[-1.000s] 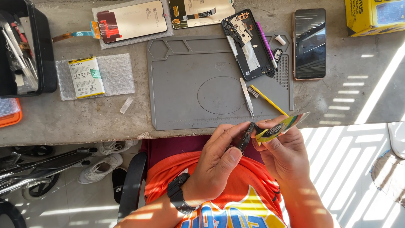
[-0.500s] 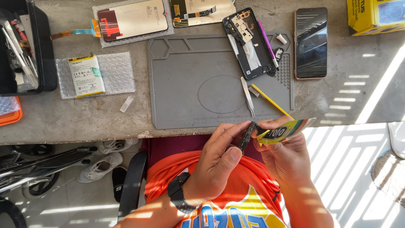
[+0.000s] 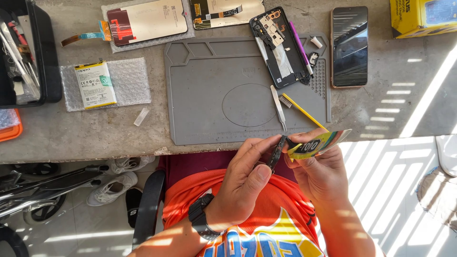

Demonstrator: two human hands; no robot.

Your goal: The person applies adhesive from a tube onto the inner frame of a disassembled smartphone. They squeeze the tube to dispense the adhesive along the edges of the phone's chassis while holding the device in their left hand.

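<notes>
- Concrete bench [image 3: 95, 133] in hard sunlight carries a grey silicone repair mat [image 3: 214, 71], and the person sits below its front edge, working over their lap rather than over the mat
- Left hand [image 3: 245, 178] grips a dark phone frame [image 3: 276, 153] edge-on, thumb pressed on the near side and fingers curled round the far side
- Right hand [image 3: 320, 172] pinches a thin yellow plastic card [image 3: 320, 143] between thumb and forefinger, its corner set against the frame's edge, as if to slide into the seam
- Risk as I judge it: the card pushed too deep or levered hard could crack a panel or cut a flex cable inside; the narrow grip could also slip, and the frame would drop to the tiled floor [image 3: 85, 233], since nothing lies beneath it
- Tweezers [image 3: 278, 107] and a yellow-handled brush [image 3: 302, 110] lie on the mat near the front edge, close enough for a jerked wrist to knock them off
- Opened phone body [image 3: 281, 47], a dark intact phone [image 3: 350, 45], a battery on bubble wrap [image 3: 95, 84] and a display panel [image 3: 145, 21] rest farther back, well apart from the hands
</notes>
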